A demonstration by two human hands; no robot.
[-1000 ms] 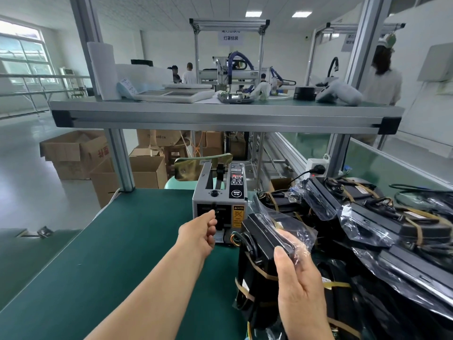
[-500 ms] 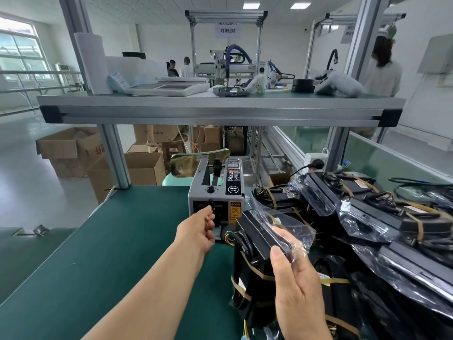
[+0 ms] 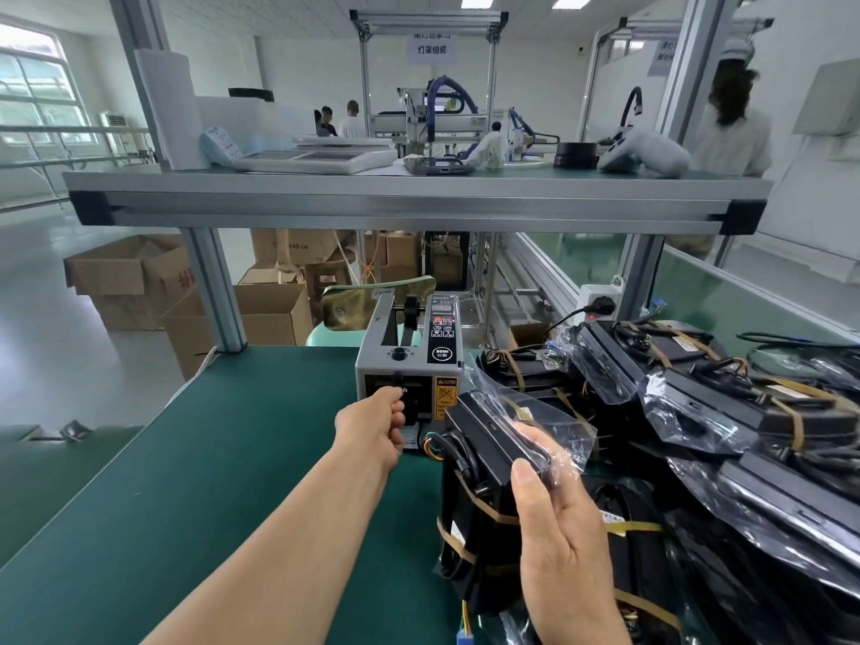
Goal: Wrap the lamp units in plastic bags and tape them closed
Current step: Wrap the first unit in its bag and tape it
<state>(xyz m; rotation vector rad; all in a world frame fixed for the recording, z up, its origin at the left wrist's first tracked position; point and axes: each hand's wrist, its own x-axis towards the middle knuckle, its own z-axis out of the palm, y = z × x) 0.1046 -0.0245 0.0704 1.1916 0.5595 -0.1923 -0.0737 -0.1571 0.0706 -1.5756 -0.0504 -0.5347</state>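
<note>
Curled left hand nearer tape dispenser

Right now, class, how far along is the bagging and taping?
Done: bagged lamp units piled at right. In hand: right hand holds a bagged unit; left hand pinches tape at the dispenser. Left: taping this bag; units beneath look unbagged.

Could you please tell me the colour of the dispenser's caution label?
Caution label is yellow; head view.

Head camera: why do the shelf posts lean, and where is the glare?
Head view: the wide-angle lens tilts the shelf posts outward; ceiling lights glint on the plastic bag held by the right hand; the window is washed out; the foreground is sharp.
</note>
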